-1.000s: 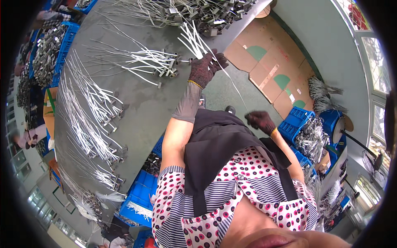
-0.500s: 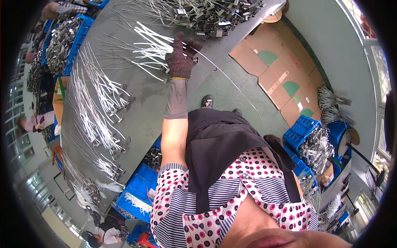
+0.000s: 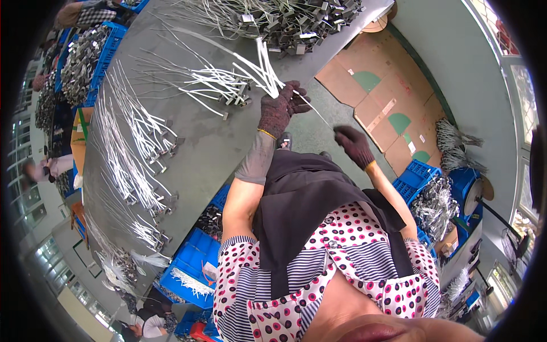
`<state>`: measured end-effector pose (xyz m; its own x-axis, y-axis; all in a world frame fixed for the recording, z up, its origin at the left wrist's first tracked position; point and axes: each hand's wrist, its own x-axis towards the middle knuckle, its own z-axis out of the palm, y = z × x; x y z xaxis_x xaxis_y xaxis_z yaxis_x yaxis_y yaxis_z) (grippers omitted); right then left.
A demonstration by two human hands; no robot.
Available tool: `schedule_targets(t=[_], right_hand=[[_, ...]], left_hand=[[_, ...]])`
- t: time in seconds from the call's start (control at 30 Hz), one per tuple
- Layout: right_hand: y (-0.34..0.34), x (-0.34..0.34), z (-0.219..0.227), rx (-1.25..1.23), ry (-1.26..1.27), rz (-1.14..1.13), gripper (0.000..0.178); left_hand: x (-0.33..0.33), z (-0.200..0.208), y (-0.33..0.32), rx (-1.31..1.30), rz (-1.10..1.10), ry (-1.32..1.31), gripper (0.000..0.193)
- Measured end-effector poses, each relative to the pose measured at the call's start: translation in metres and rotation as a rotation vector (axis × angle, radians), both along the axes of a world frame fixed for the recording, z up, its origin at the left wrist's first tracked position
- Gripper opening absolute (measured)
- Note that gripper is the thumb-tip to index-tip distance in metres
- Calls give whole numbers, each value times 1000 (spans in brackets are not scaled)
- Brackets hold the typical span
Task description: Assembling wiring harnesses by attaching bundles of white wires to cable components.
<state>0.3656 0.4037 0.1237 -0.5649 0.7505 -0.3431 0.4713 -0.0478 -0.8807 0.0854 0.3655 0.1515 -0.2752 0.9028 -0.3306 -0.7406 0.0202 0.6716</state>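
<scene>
Over the table's near edge, my left hand [image 3: 278,111], in a dark knit glove, is closed around a bundle of white-sleeved wires [image 3: 264,65]. Their white ends fan out above the fist; whatever sits at their other ends is hidden by the glove. One thin pale wire [image 3: 317,112] stretches from that hand to the fingertips of my right hand [image 3: 354,148], also gloved, which is closed and appears to pinch it. Just left of my left hand lies a smaller group of white-sleeved wires [image 3: 213,82] with dark metal end pieces.
The grey table [image 3: 199,139] carries rows of white-sleeved wires [image 3: 128,154] at left and a heap of dark metal parts [image 3: 302,25] at the far side. Flattened cardboard [image 3: 382,91] lies right. Blue crates [image 3: 416,176] stand at my right, another blue crate [image 3: 196,256] at lower left.
My left hand has lifted a bundle away from the wires on the table and moved right and nearer. My right hand has come into view and reached the loose thin wire.
</scene>
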Motion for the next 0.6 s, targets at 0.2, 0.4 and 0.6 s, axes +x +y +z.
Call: schedule_targets(t=[0.2,0.4,0.6], right_hand=[[45,-131,74,-83,126,-56,61],[59,-213,109,-335,156,-186,55],[76,-230,87,26,146,-50,57]], left_hand=[[-9,24,3,-21,72,250,25],[-16,30,1,31,134,989,22],[-50,30,-9,79,56,1181,42]])
